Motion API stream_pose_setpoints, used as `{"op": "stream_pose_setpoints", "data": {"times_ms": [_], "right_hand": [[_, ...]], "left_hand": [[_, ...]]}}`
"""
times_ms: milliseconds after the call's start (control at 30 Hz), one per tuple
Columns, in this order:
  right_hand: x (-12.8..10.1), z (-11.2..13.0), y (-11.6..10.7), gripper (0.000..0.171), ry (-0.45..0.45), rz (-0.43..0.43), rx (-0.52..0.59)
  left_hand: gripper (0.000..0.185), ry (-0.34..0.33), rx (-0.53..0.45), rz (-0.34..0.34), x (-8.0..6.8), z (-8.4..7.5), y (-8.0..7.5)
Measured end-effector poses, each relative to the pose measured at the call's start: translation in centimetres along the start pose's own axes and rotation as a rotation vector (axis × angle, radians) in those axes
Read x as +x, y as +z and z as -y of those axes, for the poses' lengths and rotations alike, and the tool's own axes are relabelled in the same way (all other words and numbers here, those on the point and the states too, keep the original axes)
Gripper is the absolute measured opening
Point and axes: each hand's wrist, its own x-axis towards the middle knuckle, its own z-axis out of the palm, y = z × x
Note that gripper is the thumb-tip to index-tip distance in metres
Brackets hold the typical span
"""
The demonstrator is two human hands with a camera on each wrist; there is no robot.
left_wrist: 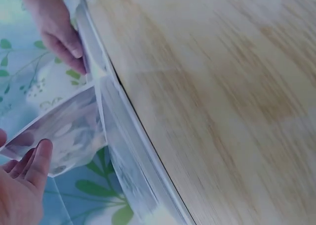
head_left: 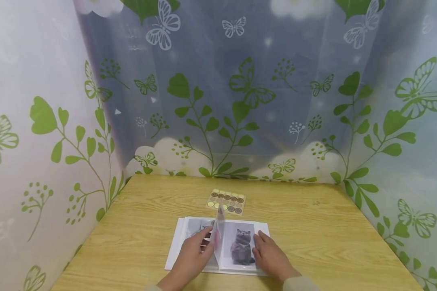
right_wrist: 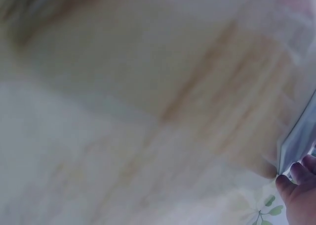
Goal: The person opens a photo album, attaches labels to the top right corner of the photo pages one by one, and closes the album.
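A photo album (head_left: 175, 250) lies open on the wooden table. My left hand (head_left: 191, 254) pinches an upright clear-sleeved page (head_left: 218, 238) near its outer edge, between the two spreads. The left wrist view shows that page (left_wrist: 69, 121) slanting up from the spine, my left hand (left_wrist: 24, 185) on its free edge. On the right-hand side is a picture of a grey cat (head_left: 242, 246). My right hand (head_left: 273, 256) rests along that side's outer margin, fingers fairly straight. In the right wrist view my right hand (right_wrist: 301, 190) touches the album's edge (right_wrist: 291, 141).
Behind the album lies a sheet of round stickers (head_left: 226, 201) in brown and yellow tones. The wood-grain table (head_left: 313, 226) meets a curtain (head_left: 218, 121) with butterflies and leaves at the back, and similar curtains stand at both sides.
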Motion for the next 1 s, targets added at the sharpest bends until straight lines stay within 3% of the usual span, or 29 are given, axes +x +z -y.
{"op": "stream_pose_setpoints", "data": {"times_ms": [167, 333, 733, 1000], "right_hand": [[-0.1, 0.1, 0.0, 0.045, 0.000, 0.001, 0.005], [0.0, 0.1, -0.1, 0.046, 0.016, 0.017, 0.011], [0.1, 0.0, -0.1, 0.046, 0.018, 0.037, 0.002], [0.1, -0.1, 0.0, 0.046, 0.026, 0.049, -0.008]], "left_hand": [[0.040, -0.052, -0.041, -0.047, -0.3, 0.4, -1.5], [0.044, -0.158, -0.071, -0.074, -0.8, 1.2, -2.5], [0.051, -0.367, -0.306, -0.062, -2.1, 3.1, -4.0], [0.049, -0.433, -0.327, -0.052, -2.6, 4.4, -4.3]]}}
